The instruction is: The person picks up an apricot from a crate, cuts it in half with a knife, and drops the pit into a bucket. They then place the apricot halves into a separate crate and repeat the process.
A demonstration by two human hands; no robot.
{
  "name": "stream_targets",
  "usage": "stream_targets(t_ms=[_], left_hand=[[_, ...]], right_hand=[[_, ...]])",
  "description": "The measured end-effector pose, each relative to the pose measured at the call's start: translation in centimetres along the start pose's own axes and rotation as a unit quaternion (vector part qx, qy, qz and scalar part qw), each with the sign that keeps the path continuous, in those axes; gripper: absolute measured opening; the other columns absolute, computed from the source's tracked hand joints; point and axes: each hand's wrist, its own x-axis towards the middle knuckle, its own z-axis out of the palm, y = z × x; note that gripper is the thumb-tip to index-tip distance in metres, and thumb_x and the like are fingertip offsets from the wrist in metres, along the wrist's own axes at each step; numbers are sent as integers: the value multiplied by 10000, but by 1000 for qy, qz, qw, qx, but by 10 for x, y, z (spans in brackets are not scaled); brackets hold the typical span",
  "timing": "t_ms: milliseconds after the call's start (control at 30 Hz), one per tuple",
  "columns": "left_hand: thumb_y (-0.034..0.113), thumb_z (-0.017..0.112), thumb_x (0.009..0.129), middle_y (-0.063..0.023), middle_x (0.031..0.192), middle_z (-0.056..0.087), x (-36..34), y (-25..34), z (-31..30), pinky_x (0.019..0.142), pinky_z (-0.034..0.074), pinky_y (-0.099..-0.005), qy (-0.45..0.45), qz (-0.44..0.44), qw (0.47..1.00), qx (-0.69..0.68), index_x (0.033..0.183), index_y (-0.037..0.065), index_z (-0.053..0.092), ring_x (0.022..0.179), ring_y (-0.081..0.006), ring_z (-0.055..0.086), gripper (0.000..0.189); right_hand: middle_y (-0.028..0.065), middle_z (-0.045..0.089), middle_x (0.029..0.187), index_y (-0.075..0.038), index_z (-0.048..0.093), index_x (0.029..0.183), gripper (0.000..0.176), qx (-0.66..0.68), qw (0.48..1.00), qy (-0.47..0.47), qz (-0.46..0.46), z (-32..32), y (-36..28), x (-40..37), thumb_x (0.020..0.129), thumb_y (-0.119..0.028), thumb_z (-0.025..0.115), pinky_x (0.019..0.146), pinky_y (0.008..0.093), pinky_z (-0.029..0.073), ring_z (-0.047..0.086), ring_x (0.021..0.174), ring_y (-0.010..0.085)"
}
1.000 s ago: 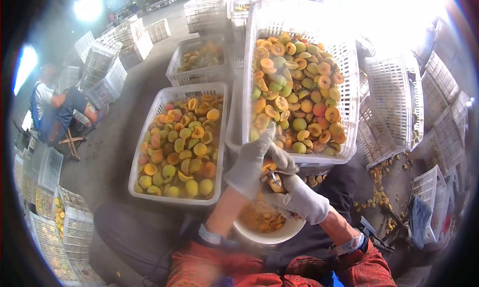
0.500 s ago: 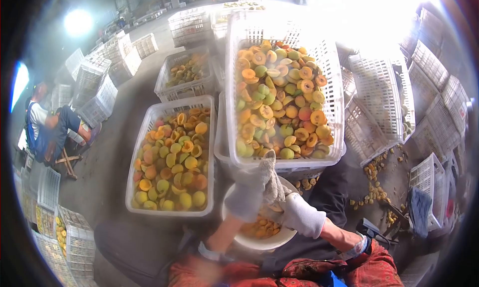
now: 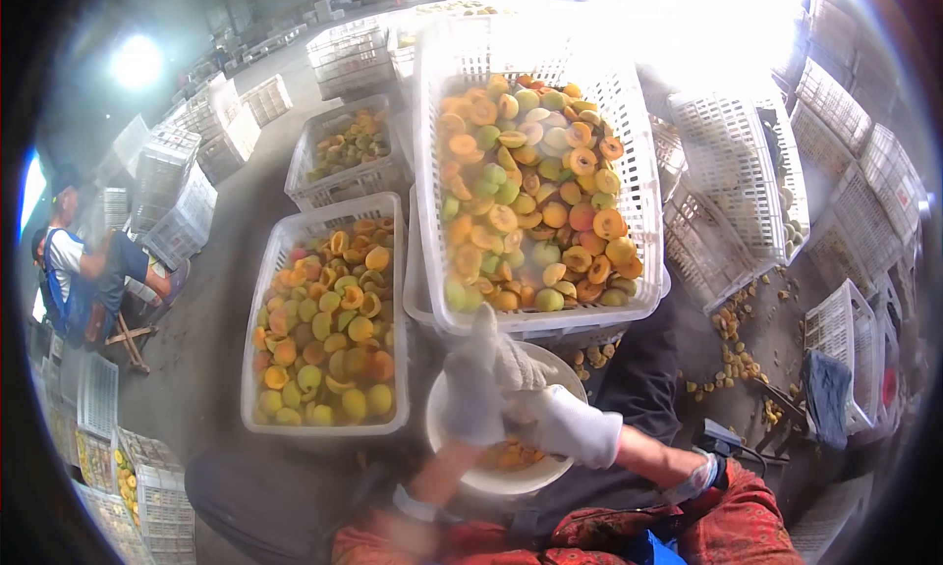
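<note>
My left hand (image 3: pixel 474 383), in a white and grey knit glove, is above a white bucket (image 3: pixel 568 367) between my legs. Its fingers are bent and blurred, with one pointing up near the rim of a large crate. Right beside it, touching or nearly so, is my gloved right hand (image 3: pixel 568 424), its fingers closed toward the left hand. Whatever lies between the fingers is hidden by the gloves. Orange fruit pieces (image 3: pixel 516 455) lie inside the bucket under my hands.
A white crate (image 3: pixel 540 321) of halved apricot-like fruit stands ahead, with another fruit crate (image 3: pixel 324 429) at left and a smaller one (image 3: pixel 341 184) behind. Stacked crates (image 3: pixel 722 187) stand right, near fruit pieces (image 3: pixel 732 344) on the floor. A seated person (image 3: pixel 74 265) is far left.
The view has shifted slightly, so the crates appear further left. Both hands stay together over the bucket, the right now a little lower and more level.
</note>
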Motion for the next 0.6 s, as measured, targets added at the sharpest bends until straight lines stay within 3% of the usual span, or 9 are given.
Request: stream_targets(t_ms=[67, 100, 167, 267, 333, 367, 433, 533, 600], left_hand=[[325, 493, 979, -21, 587, 512, 9, -8, -13, 505, 411, -265, -78, -16, 996, -28, 666, 76, 538, 542, -99, 492, 402], [329, 509, 966, -31, 639, 523, 16, -8, -21, 600, 448, -285, -161, 270, 924, 218, 699, 82, 553, 599, -124, 512, 366], [333, 525, 953, -41, 691, 534, 28, -6, -36, 694, 484, -304, -219, 514, 709, 431, 731, 89, 567, 656, -148, 532, 333], [308, 578, 912, -134, 1134, 488, 47, 1, -59, 952, 414, -459, -83, 191, 977, 39, 1088, 59, 543, 1072, -247, 492, 307], [356, 557, 919, -184, 1328, 428, 62, 37, -69, 1054, 378, -520, -13, 4, 945, -326, 1277, 40, 468, 1250, -308, 437, 486], [413, 518, 940, -203, 1374, 382, 65, 70, -74, 1071, 366, -530, 3, -51, 846, -531, 1347, 32, 403, 1290, -337, 395, 570], [440, 486, 946, -215, 1374, 378, 86, 44, -117, 1074, 363, -533, 13, -75, 851, -520, 1389, 26, 330, 1284, -348, 396, 626], [439, 373, 983, -232, 1341, 423, 89, 2, -127, 1051, 388, -534, 147, -52, 832, -533, 1379, 1, 329, 1227, -395, 438, 592], [347, 426, 986, -213, 1083, 568, 80, 7, -104, 879, 520, -471, 85, -84, 801, -587, 1149, -35, 466, 1005, -348, 582, 418]], right_hand=[[131, 661, 789, -34, 625, 1057, 264, 62, 996, -51, 38, 0, 13, 0, 802, -102, 628, 676, 370, 500, 656, 732, 239], [132, 652, 768, -36, 611, 1085, 279, 101, 991, -70, -49, 20, 54, 0, 818, -116, 620, 660, 369, 500, 644, 706, 233], [127, 642, 751, -45, 590, 1117, 290, 84, 977, -112, -159, 35, 84, -5, 838, -123, 600, 638, 374, 499, 638, 687, 234], [108, 651, 810, -64, 586, 1094, 252, -208, 956, -190, -88, 9, 38, -15, 846, -107, 571, 644, 377, 491, 642, 742, 252], [119, 645, 799, -66, 604, 1050, 221, -189, 967, -154, -76, -1, 62, -19, 834, -109, 575, 630, 374, 497, 638, 734, 271], [126, 641, 789, -66, 617, 1015, 204, -148, 976, -101, -121, -5, 87, -19, 818, -103, 580, 619, 375, 501, 639, 722, 285], [119, 647, 833, -79, 642, 954, 181, -217, 972, 82, -29, -43, 70, 3, 780, -93, 595, 638, 376, 514, 642, 746, 295], [122, 647, 902, -85, 650, 928, 185, -455, 882, 113, 42, -91, 69, 53, 752, -84, 594, 650, 394, 513, 645, 780, 308], [139, 638, 927, -76, 645, 908, 165, -444, 887, 127, 30, -108, 104, 78, 753, -84, 587, 659, 406, 510, 640, 808, 331]])
